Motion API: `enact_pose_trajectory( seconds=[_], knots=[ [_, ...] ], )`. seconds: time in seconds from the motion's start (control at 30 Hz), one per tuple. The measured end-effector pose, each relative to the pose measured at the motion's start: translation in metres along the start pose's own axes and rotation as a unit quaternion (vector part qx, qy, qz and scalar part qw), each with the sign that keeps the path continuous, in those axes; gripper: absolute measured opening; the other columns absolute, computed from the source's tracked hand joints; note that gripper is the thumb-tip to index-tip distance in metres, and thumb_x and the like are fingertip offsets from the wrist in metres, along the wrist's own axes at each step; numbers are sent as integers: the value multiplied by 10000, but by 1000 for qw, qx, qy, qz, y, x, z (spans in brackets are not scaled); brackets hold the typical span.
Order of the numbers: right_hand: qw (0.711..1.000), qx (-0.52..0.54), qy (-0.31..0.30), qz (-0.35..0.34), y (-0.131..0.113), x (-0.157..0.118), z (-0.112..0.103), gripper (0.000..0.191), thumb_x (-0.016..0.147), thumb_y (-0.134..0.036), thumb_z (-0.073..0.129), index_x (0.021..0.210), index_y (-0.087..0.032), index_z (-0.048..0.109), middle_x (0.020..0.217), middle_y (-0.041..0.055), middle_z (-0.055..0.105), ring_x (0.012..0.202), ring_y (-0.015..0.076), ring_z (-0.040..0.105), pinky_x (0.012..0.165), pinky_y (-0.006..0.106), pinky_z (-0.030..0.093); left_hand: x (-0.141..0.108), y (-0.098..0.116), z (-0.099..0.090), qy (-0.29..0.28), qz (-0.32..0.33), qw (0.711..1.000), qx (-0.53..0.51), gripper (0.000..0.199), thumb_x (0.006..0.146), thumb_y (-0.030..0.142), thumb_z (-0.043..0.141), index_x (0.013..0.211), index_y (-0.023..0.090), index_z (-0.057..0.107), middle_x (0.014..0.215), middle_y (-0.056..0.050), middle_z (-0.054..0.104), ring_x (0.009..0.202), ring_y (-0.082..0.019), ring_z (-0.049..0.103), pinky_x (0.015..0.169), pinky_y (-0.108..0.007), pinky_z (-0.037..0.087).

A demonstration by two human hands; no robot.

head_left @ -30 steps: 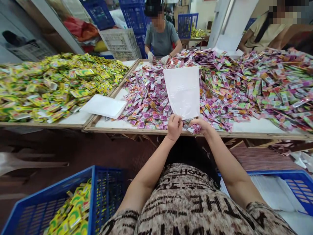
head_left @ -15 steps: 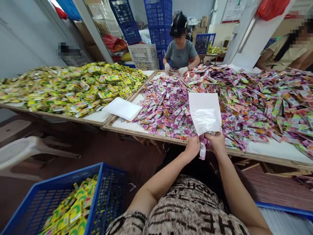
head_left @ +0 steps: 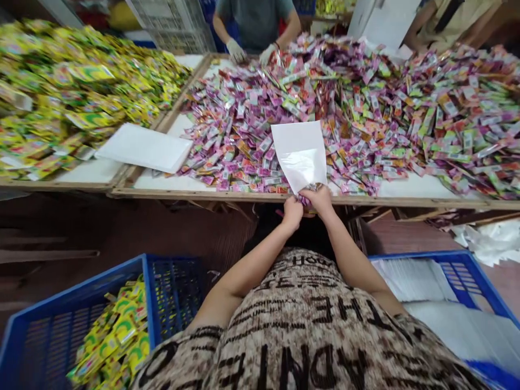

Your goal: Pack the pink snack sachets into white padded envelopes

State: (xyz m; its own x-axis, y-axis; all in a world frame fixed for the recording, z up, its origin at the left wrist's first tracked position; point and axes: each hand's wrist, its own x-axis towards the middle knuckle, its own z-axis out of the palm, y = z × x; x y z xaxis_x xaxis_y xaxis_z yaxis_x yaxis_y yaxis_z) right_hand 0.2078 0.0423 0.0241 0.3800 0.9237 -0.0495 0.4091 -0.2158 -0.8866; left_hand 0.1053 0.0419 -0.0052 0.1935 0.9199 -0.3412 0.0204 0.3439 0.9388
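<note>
At the front edge of the table my right hand (head_left: pixel 319 199) is closed on a white bag (head_left: pixel 301 157), whose flat end points away from me over the heap. Just left of it, my left hand (head_left: pixel 293 213) is curled shut at the bag's near end. Bits of purple snack packets (head_left: pixel 304 200) show between the two hands, and the left fingers seem closed on them, though partly hidden. Beyond the bag spreads a large heap of small purple packets (head_left: pixel 239 135).
A white stack of flat bags (head_left: pixel 144 147) lies left. Yellow packets (head_left: pixel 89 103) are heaped beyond a wooden divider (head_left: pixel 162 123). Blue crates stand by me: the left crate (head_left: pixel 148 303) holds yellow packets, the right crate (head_left: pixel 467 271) white bags. Opposite, a person's gloved hands (head_left: pixel 252 53) work at the heap.
My view has tipped down and shifted right, showing more of the right crate. The purple packet that hung below my hands no longer shows there. Both hands stay together at the bag.
</note>
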Motion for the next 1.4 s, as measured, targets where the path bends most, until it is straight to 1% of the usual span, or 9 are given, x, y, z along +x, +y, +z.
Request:
enact_pose_trajectory(
  seconds=[0.23,0.43,0.6,0.7,0.83,0.93,1.1,1.33,1.4],
  knots=[
    [983,-136,122,12,-10,-3,13,400,722,-377,649,1037,-133,691,1058,168,730,1056,324,663,906,361,483,-18,-4,-19,-54,-48,997,1,67,862,203,515,829,162,558,544,-18,630,489,-182,663,554,-302,577],
    [992,101,-74,-22,-6,-17,4,459,683,-440,722,1041,-158,670,1056,84,735,969,237,671,824,313,524,-19,1,-20,-70,-39,993,-83,111,864,194,480,895,152,578,618,-32,669,571,-179,706,633,-313,602],
    [991,-68,99,-60,-5,-23,-2,421,642,-522,784,829,-174,639,814,64,688,772,210,598,783,337,487,-31,-2,-13,-138,-71,980,-122,149,899,275,493,879,153,577,567,-26,643,513,-172,672,604,-324,595],
    [985,-109,101,-84,-9,-27,-7,384,694,-503,737,867,-185,610,842,65,667,818,220,588,825,352,473,-39,-4,-13,-162,-82,978,-106,146,886,285,536,847,151,582,594,-39,656,530,-165,666,606,-319,589],
    [995,-54,41,-75,-2,-57,-31,489,698,-467,717,1058,-178,553,937,57,648,863,219,599,805,339,484,-45,-6,-14,-181,-29,980,-80,129,862,195,523,874,146,642,809,-72,710,750,-164,697,692,-290,591],
    [983,-91,141,-78,12,-82,-45,439,784,-479,635,1080,-165,557,1004,94,647,940,244,599,876,368,471,-48,-10,-6,-211,70,975,7,148,836,168,538,820,168,685,968,-59,694,866,-164,669,767,-278,577],
    [967,-215,135,-26,26,-64,-38,295,792,-328,485,971,-134,618,1019,182,676,1025,307,603,951,416,441,-45,-21,3,-235,89,966,61,152,735,111,622,596,172,637,784,-14,641,819,-168,642,886,-306,538],
    [983,159,70,-66,19,-43,-28,344,707,-391,539,985,-214,635,1004,70,709,992,228,643,877,342,502,-34,-23,-2,-165,29,985,-45,167,859,170,498,747,153,620,792,-30,667,771,-139,678,782,-292,583],
    [988,103,97,-63,22,-47,-27,284,725,-404,534,895,-205,643,886,75,705,908,233,653,843,345,502,-34,-21,0,-175,16,982,-69,133,823,135,535,730,144,630,762,-29,672,748,-135,675,771,-288,586]
  ],
)
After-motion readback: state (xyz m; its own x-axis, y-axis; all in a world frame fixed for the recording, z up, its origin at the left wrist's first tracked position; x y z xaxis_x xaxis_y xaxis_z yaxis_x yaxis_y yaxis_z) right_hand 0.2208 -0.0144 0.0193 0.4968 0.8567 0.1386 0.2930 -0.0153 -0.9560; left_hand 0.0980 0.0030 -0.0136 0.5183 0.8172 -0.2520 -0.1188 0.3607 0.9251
